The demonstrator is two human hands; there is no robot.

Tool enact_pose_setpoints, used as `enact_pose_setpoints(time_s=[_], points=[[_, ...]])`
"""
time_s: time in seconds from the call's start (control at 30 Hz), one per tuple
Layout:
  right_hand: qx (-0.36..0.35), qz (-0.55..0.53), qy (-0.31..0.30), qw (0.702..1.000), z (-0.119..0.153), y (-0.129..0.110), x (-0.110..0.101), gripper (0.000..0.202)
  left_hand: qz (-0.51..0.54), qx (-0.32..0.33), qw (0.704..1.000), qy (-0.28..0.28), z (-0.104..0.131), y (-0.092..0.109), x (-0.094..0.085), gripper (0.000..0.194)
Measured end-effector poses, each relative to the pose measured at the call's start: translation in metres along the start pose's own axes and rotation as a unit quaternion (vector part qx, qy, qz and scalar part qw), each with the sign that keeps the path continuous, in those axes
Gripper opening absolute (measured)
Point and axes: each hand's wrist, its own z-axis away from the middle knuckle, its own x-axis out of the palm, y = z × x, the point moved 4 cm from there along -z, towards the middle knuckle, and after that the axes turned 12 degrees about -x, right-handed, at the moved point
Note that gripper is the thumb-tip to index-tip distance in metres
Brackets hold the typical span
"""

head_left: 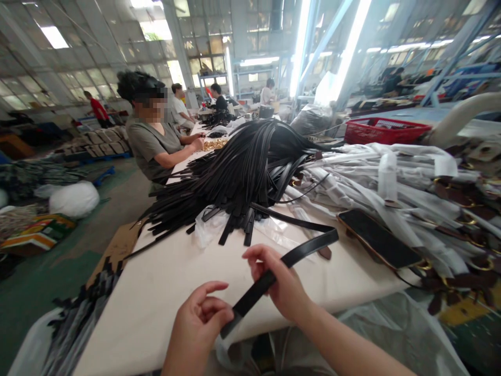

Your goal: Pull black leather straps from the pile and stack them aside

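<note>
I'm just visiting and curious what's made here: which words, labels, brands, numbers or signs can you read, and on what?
No text can be read anywhere.
Green-and-orange package at far left: any print is too blurred to read.
Held black strap: no lettering shows.
Red basket: none shows.

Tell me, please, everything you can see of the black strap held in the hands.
The black strap is long, flat and narrow, with a smooth, slightly glossy surface that looks like leather. The left hand pinches it close to its near end, which looks greyer; it then passes through the right hand, slants away over the pale table, bends sharply, and runs back toward the pile of black straps. Whether its far end touches the pile is unclear.
</note>
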Motion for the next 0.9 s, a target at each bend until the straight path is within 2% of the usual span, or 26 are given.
enact_pose_setpoints(time_s=[0.03, 0.07, 0.1, 0.17, 0.23, 0.3, 0.33, 0.37, 0.43, 0.47, 0.5, 0.53, 0.6, 0.67, 0.7, 0.73, 0.83, 0.87, 0.9], points=[[0.001, -0.013, 0.074, 0.997, -0.001, 0.001, -0.007, 0.04, -0.009, 0.005, 1.0, 0.009, 0.001, 0.002, 0.001, 0.041], [-0.004, -0.004, 0.12, 0.993, -0.001, 0.0, -0.011, 0.041, -0.015, 0.01, 1.0, 0.017, 0.003, 0.005, 0.002, 0.041], [-0.016, 0.026, 0.129, 0.991, 0.0, -0.001, -0.011, 0.043, -0.02, 0.013, 1.0, 0.02, 0.005, 0.007, 0.004, 0.042], [-0.053, 0.108, 0.051, 0.991, 0.005, -0.006, -0.002, 0.044, -0.02, 0.011, 1.0, 0.01, 0.007, 0.012, 0.011, 0.044], [-0.087, 0.157, -0.076, 0.981, 0.015, -0.008, 0.012, 0.038, -0.001, 0.014, 1.0, 0.002, 0.01, 0.015, 0.017, 0.044], [-0.095, 0.148, -0.169, 0.97, 0.022, -0.008, 0.02, 0.024, 0.014, 0.022, 1.0, -0.001, 0.013, 0.018, 0.018, 0.048], [-0.084, 0.119, -0.174, 0.974, 0.023, -0.006, 0.019, 0.023, 0.014, 0.023, 1.0, 0.001, 0.014, 0.018, 0.017, 0.051], [-0.071, 0.081, -0.141, 0.984, 0.022, -0.005, 0.015, 0.025, 0.009, 0.021, 1.0, 0.006, 0.016, 0.018, 0.015, 0.055], [-0.059, 0.022, -0.024, 0.998, 0.017, -0.004, 0.001, 0.032, -0.013, 0.015, 1.0, 0.021, 0.018, 0.016, 0.011, 0.06], [-0.057, 0.015, 0.014, 0.998, 0.015, -0.004, -0.003, 0.037, -0.022, 0.014, 0.999, 0.026, 0.019, 0.015, 0.01, 0.061], [-0.055, 0.026, 0.017, 0.998, 0.016, -0.004, -0.003, 0.042, -0.028, 0.015, 0.999, 0.027, 0.02, 0.014, 0.01, 0.059], [-0.056, 0.05, -0.014, 0.997, 0.017, -0.004, 0.001, 0.043, -0.03, 0.02, 0.999, 0.026, 0.02, 0.013, 0.011, 0.057], [-0.057, 0.087, -0.123, 0.987, 0.025, -0.003, 0.014, 0.038, -0.02, 0.029, 0.999, 0.03, 0.021, 0.011, 0.013, 0.055], [-0.046, 0.072, -0.193, 0.978, 0.032, -0.002, 0.023, 0.035, -0.009, 0.041, 0.998, 0.04, 0.023, 0.01, 0.012, 0.058], [-0.036, 0.04, -0.189, 0.98, 0.033, -0.001, 0.024, 0.041, -0.007, 0.043, 0.998, 0.045, 0.024, 0.01, 0.01, 0.061], [-0.021, 0.0, -0.155, 0.988, 0.031, -0.001, 0.021, 0.044, -0.011, 0.041, 0.998, 0.047, 0.026, 0.01, 0.008, 0.065], [-0.025, -0.067, 0.027, 0.997, 0.02, -0.006, 0.004, 0.033, -0.037, 0.022, 0.998, 0.046, 0.031, 0.01, 0.002, 0.073], [-0.04, -0.051, 0.049, 0.997, 0.017, -0.009, 0.003, 0.036, -0.044, 0.018, 0.998, 0.045, 0.033, 0.011, 0.0, 0.074], [-0.058, -0.016, 0.033, 0.998, 0.016, -0.012, 0.005, 0.04, -0.047, 0.018, 0.998, 0.04, 0.034, 0.012, -0.001, 0.075]])
